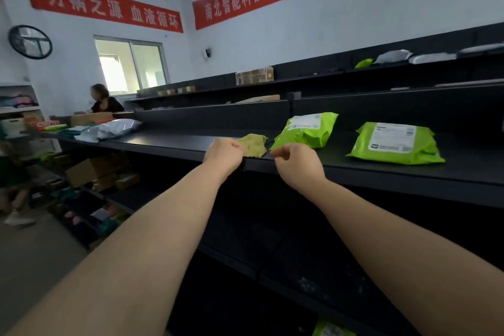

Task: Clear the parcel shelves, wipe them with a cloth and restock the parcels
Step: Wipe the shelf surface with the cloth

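Note:
A crumpled yellow-green cloth lies on the black parcel shelf in front of me. My left hand is curled at the cloth's left edge and grips it. My right hand hovers at the shelf's front edge just right of the cloth, fingers curled, with nothing visible in it. Two green parcels with white labels lie on the same shelf: one right behind my right hand, the other further right.
Grey bagged parcels lie at the shelf's left end. Higher shelves carry cardboard boxes and more bagged parcels. A green parcel shows on a lower shelf. Boxes sit low at the left; a person sits beyond.

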